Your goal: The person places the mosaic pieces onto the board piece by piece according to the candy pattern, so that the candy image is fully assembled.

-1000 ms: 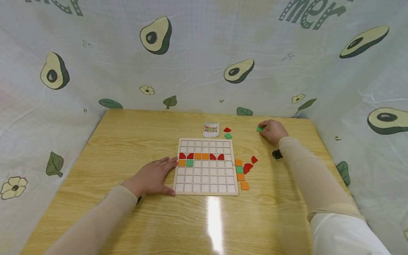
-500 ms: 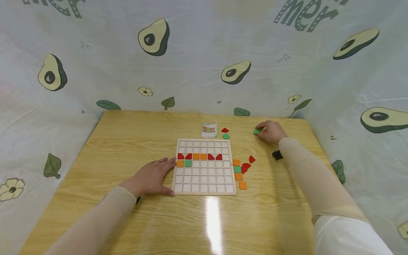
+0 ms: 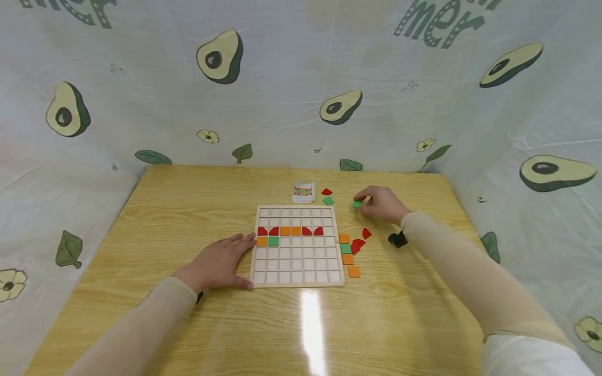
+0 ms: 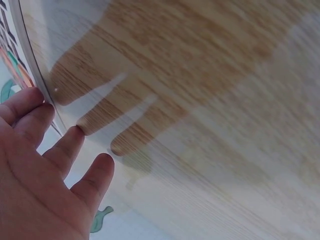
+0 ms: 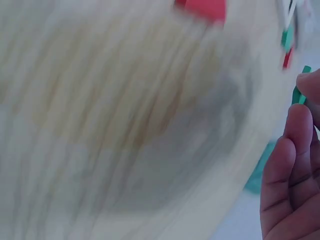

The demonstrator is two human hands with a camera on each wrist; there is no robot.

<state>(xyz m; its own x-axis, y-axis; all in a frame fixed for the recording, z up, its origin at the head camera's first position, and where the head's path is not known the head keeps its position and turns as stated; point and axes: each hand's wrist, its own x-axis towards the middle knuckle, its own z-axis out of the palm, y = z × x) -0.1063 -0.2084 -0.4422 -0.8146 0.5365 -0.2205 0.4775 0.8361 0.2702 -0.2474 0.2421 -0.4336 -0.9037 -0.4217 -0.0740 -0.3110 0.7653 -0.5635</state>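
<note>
A pale wooden grid board point(image 3: 301, 265) lies on the table. One of its rows holds red quarter-round tiles point(image 3: 262, 231) and orange square tiles point(image 3: 290, 231); below them, at the left, sit an orange and a green square point(image 3: 273, 241). My left hand point(image 3: 220, 262) rests at the board's left edge, its fingers spread and touching it. Between thumb and fingertips my right hand point(image 3: 383, 204) pinches a green tile point(image 3: 357, 203), off to the right of the board's far corner. The right wrist view shows that green tile point(image 5: 301, 89) edge-on.
Orange tiles point(image 3: 347, 259) and a green tile point(image 3: 345, 248) line the board's right edge, with red pieces point(image 3: 357, 245) beside them. Behind the board lie a small pattern card point(image 3: 303, 191), a red piece point(image 3: 326, 191) and a green tile point(image 3: 328, 200). A printed cloth hangs behind the table.
My right hand has moved left and nearer to the board with the green tile in its fingers. My left hand stays at the board's edge. The head view has shifted slightly.
</note>
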